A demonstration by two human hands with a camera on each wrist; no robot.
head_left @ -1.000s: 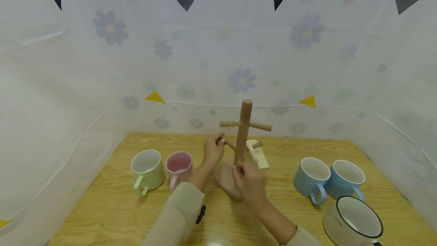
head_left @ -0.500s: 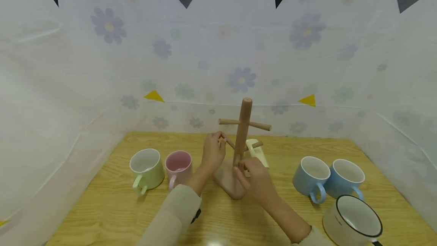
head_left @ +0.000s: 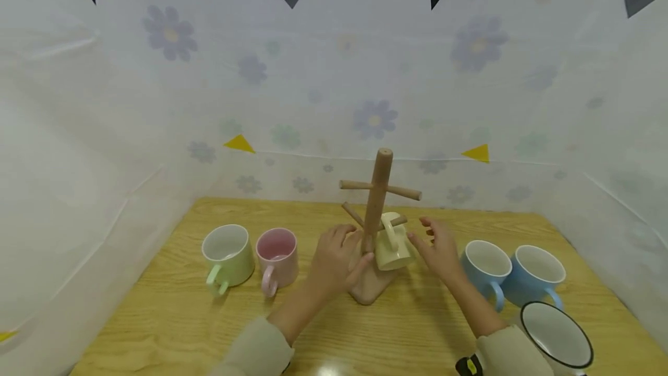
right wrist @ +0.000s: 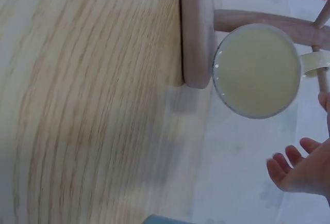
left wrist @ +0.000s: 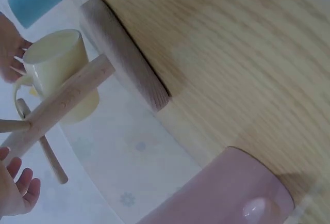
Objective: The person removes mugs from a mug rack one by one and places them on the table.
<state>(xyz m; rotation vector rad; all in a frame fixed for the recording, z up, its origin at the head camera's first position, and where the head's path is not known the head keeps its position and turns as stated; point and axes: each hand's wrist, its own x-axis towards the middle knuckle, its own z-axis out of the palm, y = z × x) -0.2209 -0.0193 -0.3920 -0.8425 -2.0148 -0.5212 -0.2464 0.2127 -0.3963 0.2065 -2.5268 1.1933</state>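
A wooden mug stand (head_left: 377, 202) with several pegs stands upright in the middle of the table. From its lower right peg a pale yellow mug (head_left: 392, 251) hangs by the handle, tilted; the right wrist view looks into its mouth (right wrist: 258, 72). My left hand (head_left: 334, 260) is beside the lower post, thumb out and fingers loosely bent; whether it touches the wood I cannot tell. Just right of the yellow mug, my right hand (head_left: 438, 248) is spread and holds nothing. In the left wrist view, left fingers (left wrist: 23, 182) show near the post.
Left of the stand sit a green mug (head_left: 228, 257) and a pink mug (head_left: 278, 257). Two blue mugs (head_left: 485, 266) are on the right, with a white black-rimmed mug (head_left: 558, 335) in front of them. A patterned white sheet (head_left: 323, 74) walls the table.
My left hand has left the lower left peg and come down beside the post. My right hand has moved off the post to the right. More of the yellow mug shows.
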